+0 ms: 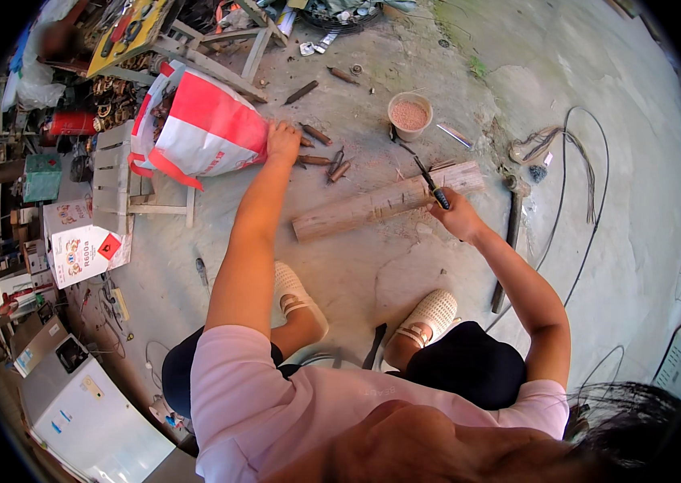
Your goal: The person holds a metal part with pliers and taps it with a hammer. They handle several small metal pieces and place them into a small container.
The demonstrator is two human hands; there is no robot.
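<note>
My right hand (457, 217) grips a slim tool (430, 180) with a black-and-yellow handle. Its dark front end points away from me, above a wooden log (372, 205) lying crosswise on the floor. At the base of a red-and-white bag (210, 127), my left hand (283, 142) reaches down, fingers bent, beside a brown, rusty-looking cylinder (306, 142). Whether it holds anything is hidden. Several similar pieces lie scattered by it, among them a dark one (316, 134) and a brown one (340, 171).
Beyond the log stands a cup of reddish grains (409, 113), with a shiny metal strip (455, 135) beside it. A hammer (511, 233) and looped black cable (598, 185) lie right. A wooden stool (115, 173), a carton (82, 241) and cluttered shelves fill the left.
</note>
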